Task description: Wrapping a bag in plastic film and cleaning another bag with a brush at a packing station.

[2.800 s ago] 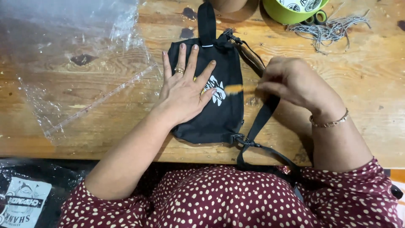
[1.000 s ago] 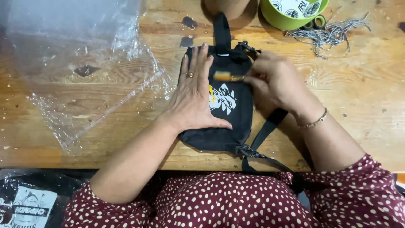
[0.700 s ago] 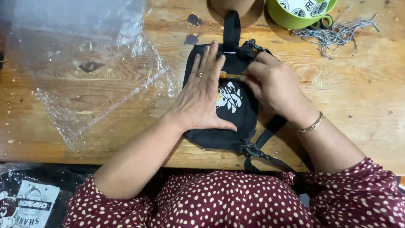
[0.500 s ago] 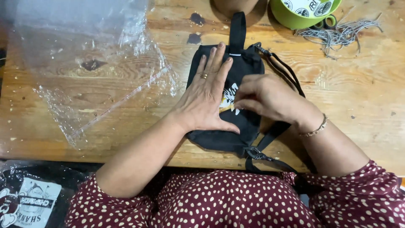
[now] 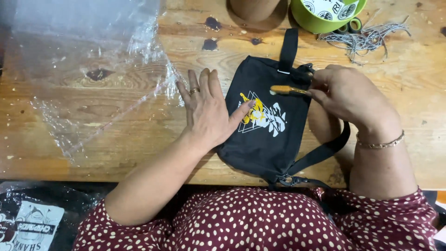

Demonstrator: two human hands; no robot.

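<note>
A small black fabric bag [image 5: 272,139] with a yellow and white print lies flat on the wooden table [image 5: 116,139]. Its black strap [image 5: 320,153] runs off the near edge. My left hand [image 5: 209,109] rests flat, fingers spread, on the table and the bag's left edge, thumb touching the print. My right hand [image 5: 346,95] is at the bag's upper right corner, pinching a short yellow-orange stick-like tool [image 5: 285,89] that points left across the bag's top.
Crumpled clear plastic wrap [image 5: 88,69] covers the table's left part. At the far edge stand a green bowl [image 5: 325,14] with small items, a brown round object [image 5: 255,9] and a bundle of grey cords [image 5: 367,37]. A black printed package [image 5: 32,223] lies below the table at left.
My left hand slid left off the bag's middle to its left edge. My right hand moved back to the upper right corner, and the yellow tool shows again.
</note>
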